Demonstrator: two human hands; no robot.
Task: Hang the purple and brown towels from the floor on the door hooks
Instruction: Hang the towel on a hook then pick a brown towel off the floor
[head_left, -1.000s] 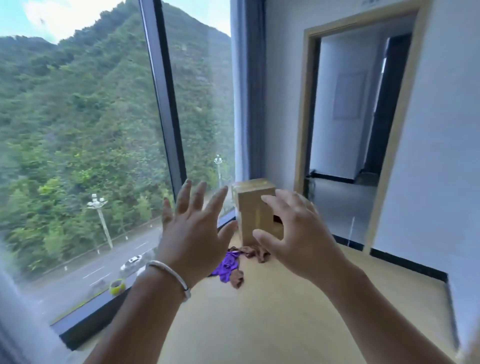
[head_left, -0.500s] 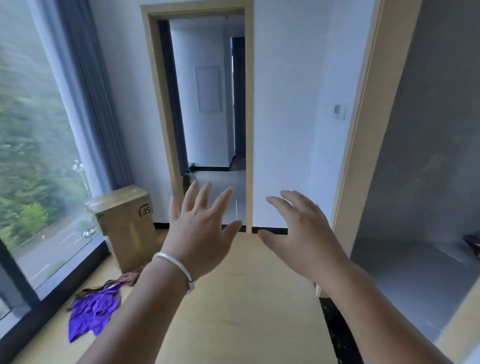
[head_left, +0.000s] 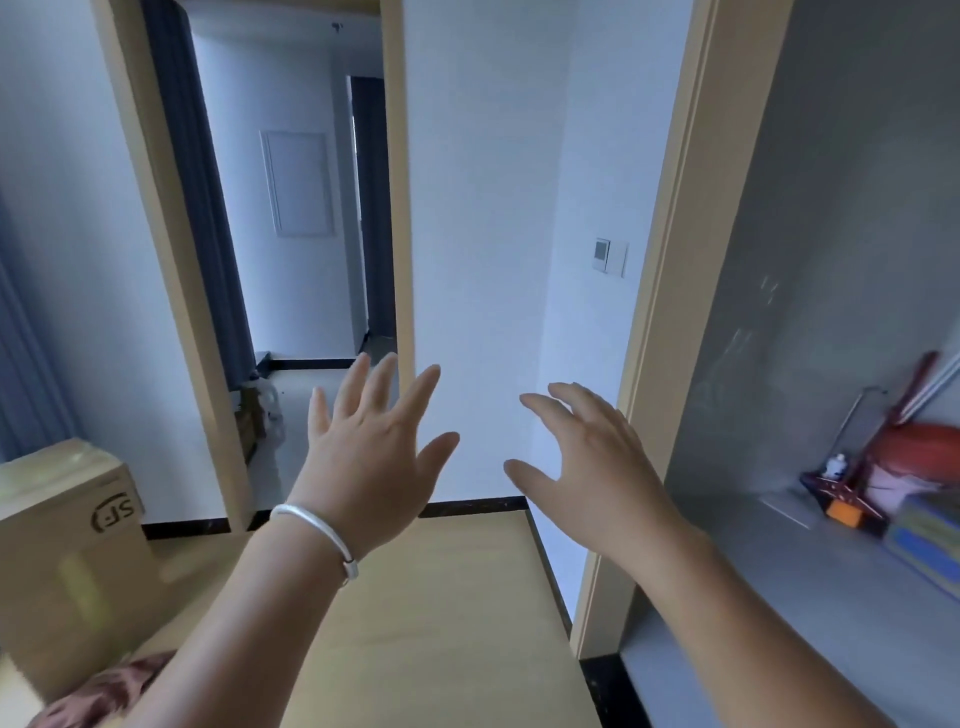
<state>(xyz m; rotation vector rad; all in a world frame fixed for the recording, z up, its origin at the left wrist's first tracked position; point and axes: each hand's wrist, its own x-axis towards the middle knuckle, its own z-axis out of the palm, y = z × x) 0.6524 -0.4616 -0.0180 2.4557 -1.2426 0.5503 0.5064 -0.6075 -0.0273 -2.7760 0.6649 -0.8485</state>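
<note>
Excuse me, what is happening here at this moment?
A person holds both hands up in front, fingers spread and holding nothing: the left hand, with a bracelet, and the right hand. No towel is picked up yet. A bit of the brown towel lies on the floor at lower left, beside a cardboard box. The purple towel and the door hooks are out of view.

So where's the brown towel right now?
In the head view, the brown towel lies on the floor at the bottom left corner, at the foot of the cardboard box, partly hidden behind the left forearm.
</note>
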